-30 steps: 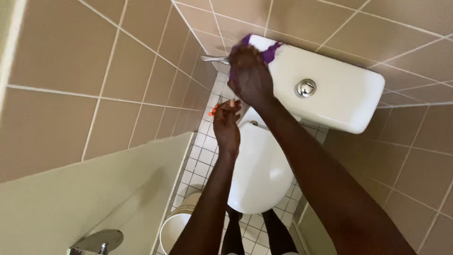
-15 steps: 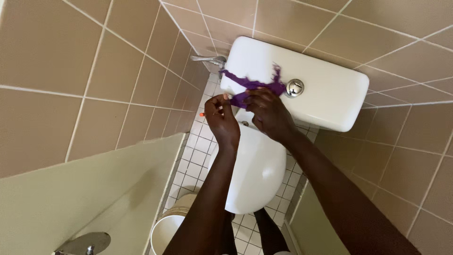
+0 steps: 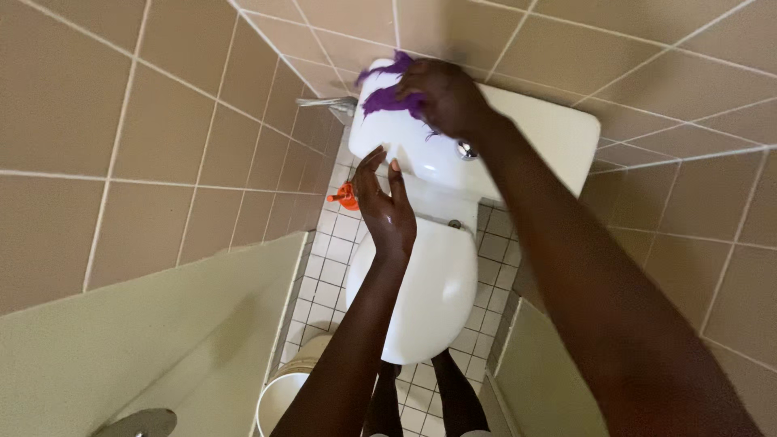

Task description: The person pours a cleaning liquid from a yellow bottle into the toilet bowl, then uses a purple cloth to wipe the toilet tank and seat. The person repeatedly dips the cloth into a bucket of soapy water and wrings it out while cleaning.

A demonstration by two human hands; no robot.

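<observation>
My right hand [image 3: 443, 97] is closed over a bunched purple cloth [image 3: 387, 95], pressing it onto the left end of the white cistern lid [image 3: 550, 133], close to the tiled wall [image 3: 146, 146]. My left hand [image 3: 387, 212] holds nothing; its fingers are spread a little and rest against the front face of the cistern [image 3: 421, 158], just above the closed toilet lid [image 3: 429, 291].

The worry I see is the lid itself. I judge it sits loose on the tank, and my push lands near its corner, so a hard sideways stroke could shift it or tip it toward the wall. The left hand braces only the tank front, not the lid, so it would not stop that.

The cloth hangs a little over the lid's edge; if my grip loosens it could drop behind the tank or down to the floor tiles [image 3: 328, 267] beside the orange object [image 3: 346, 196], which I cannot identify.

The chrome flush button [image 3: 466, 150] lies right beside my right wrist, and a careless sweep could press it.

The white bucket [image 3: 283, 396] stands just by my legs, easy to knock if I step back.
</observation>
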